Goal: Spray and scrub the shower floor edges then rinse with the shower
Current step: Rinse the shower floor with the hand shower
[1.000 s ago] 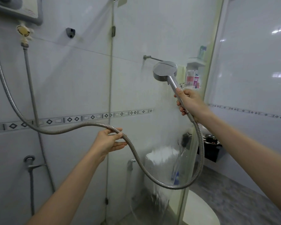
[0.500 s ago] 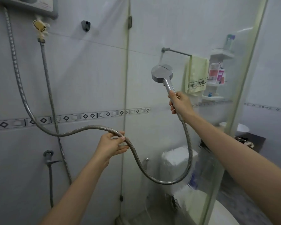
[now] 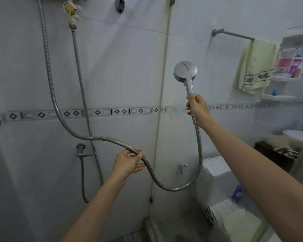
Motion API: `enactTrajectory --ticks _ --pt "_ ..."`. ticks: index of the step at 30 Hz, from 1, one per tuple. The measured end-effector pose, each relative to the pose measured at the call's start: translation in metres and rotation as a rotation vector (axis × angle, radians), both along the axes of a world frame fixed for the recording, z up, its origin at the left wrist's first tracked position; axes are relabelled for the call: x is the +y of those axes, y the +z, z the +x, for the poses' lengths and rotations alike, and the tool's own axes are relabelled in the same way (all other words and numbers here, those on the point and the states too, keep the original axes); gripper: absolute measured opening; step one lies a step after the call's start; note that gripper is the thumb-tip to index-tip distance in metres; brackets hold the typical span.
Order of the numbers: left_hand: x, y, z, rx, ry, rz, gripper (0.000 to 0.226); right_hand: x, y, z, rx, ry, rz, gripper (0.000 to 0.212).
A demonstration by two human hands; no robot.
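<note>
Home bathroom, shower stall: white tiled wall (image 3: 129, 67), glass partition (image 3: 217, 119), shower hose (image 3: 63, 123), towel (image 3: 257, 65) on rail (image 3: 234, 34), toiletry shelf (image 3: 278, 97)

Towel (image 3: 256, 66): pale yellow — hangs on the wall bar (image 3: 234, 34).
Corner shelf (image 3: 279, 97): white — holds small colourful packages.
Toilet tank (image 3: 217, 169): white, behind glass.

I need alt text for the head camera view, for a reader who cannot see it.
A person's right hand holds a silver shower head upright by its handle, while the left hand grips the metal hose looping below, before a white tiled wall.
</note>
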State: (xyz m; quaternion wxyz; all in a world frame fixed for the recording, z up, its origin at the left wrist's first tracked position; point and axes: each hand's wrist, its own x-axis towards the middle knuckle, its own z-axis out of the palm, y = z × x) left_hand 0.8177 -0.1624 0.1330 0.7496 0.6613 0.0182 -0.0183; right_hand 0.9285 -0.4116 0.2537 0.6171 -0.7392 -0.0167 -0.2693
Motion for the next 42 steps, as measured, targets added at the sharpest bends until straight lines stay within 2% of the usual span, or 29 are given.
enactTrajectory --ticks 9,15,20,24,28,35,42 --pt "-0.006 -0.075 0.001 0.111 0.078 -0.01 0.022 0.019 -0.076 0.02 0.107 0.076 -0.021 0.039" --pt "-0.01 -0.13 -0.002 0.198 0.082 0.025 0.025 0.02 -0.13 0.006 0.16 0.072 -0.02 0.033" --pt "-0.005 -0.174 -0.013 0.258 0.067 0.069 0.025 0.012 -0.159 -0.02 0.197 0.027 -0.024 0.038" --pt "-0.002 -0.206 -0.023 0.28 0.059 0.073 0.019 0.006 -0.174 -0.046 0.196 -0.049 -0.016 0.035" --pt "0.0 -0.231 -0.033 0.271 0.016 0.117 0.023 0.002 -0.188 -0.076 0.195 -0.092 0.017 0.036" --pt "0.003 -0.255 -0.052 0.272 -0.043 0.14 0.024 -0.005 -0.199 -0.128 0.176 -0.178 0.011 0.038" --pt "-0.006 -0.27 -0.081 0.355 -0.145 0.103 0.024 -0.009 -0.201 -0.192 0.151 -0.26 -0.008 0.038"
